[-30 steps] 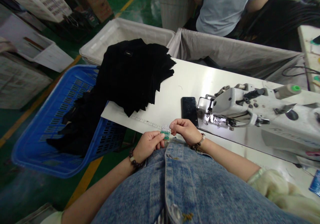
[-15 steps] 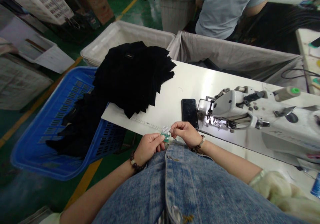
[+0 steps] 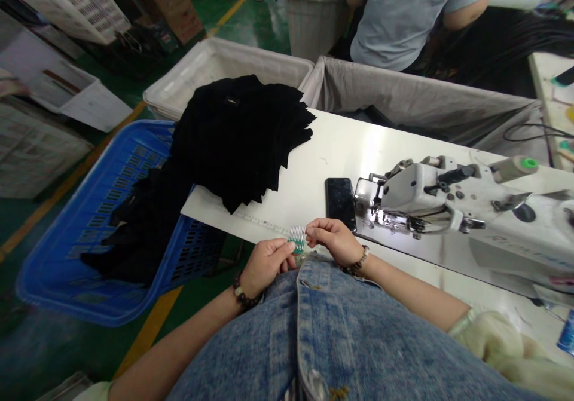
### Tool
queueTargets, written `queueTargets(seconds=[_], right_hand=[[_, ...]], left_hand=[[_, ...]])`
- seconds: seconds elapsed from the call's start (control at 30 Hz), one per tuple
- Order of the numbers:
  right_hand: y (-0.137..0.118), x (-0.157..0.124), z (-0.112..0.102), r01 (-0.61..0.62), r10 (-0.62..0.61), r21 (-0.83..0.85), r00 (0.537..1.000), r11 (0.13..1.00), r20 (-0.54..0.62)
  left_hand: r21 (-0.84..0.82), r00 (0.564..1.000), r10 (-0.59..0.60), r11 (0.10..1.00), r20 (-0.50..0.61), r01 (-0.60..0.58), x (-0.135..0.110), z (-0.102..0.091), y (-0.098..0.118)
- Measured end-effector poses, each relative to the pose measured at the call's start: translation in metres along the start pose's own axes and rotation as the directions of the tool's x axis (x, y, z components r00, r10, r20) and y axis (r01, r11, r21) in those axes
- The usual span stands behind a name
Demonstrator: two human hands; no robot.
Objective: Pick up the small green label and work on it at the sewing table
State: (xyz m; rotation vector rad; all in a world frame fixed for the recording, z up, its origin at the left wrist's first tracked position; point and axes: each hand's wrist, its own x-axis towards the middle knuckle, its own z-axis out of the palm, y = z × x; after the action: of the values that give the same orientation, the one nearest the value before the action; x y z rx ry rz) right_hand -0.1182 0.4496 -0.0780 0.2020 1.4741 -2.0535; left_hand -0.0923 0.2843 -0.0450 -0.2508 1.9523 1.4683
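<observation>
Low in front of my body, my left hand [image 3: 268, 265] pinches a pack of sewing machine needles [image 3: 297, 239] between thumb and fingers. Thin silver needles stand side by side in its green base. From the other side my right hand [image 3: 332, 239] comes in, thumb and forefinger pressed together at the pack's right edge. Whatever lies between those fingertips is too small to make out. Just beyond the right hand, a black phone [image 3: 340, 204] lies flat on the white table [image 3: 309, 174], beside the sewing machine [image 3: 430, 195].
A stack of black fabric pieces [image 3: 242, 138] covers the table's left end. Left of it stands a blue basket [image 3: 45, 269] with more black cloth. Behind are a white bin [image 3: 215, 48] and a cloth-lined bin [image 3: 403, 90]. A person in a grey shirt [image 3: 403, 18] sits beyond.
</observation>
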Motion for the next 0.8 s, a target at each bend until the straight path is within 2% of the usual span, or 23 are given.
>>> queueTargets(seconds=[0.27, 0.5, 0.8], right_hand=[[0.0007, -0.0006, -0.0037, 0.010, -0.009, -0.026, 0.999, 1.000, 0.038], [0.0009, -0.0011, -0.0041, -0.042, 0.041, 0.029, 0.999, 0.999, 0.030], [-0.0031, -0.0018, -0.0024, -0.023, 0.029, -0.081, 0.997, 0.996, 0.067]], left_hand=[[0.134, 0.998, 0.055, 0.990, -0.035, -0.050, -0.0017, 0.0003, 0.0047], [0.119, 0.998, 0.049, 0.992, -0.035, -0.045, -0.0004, 0.0004, 0.0042], [0.151, 0.998, 0.047, 0.988, -0.034, -0.042, -0.0022, 0.0014, 0.0087]])
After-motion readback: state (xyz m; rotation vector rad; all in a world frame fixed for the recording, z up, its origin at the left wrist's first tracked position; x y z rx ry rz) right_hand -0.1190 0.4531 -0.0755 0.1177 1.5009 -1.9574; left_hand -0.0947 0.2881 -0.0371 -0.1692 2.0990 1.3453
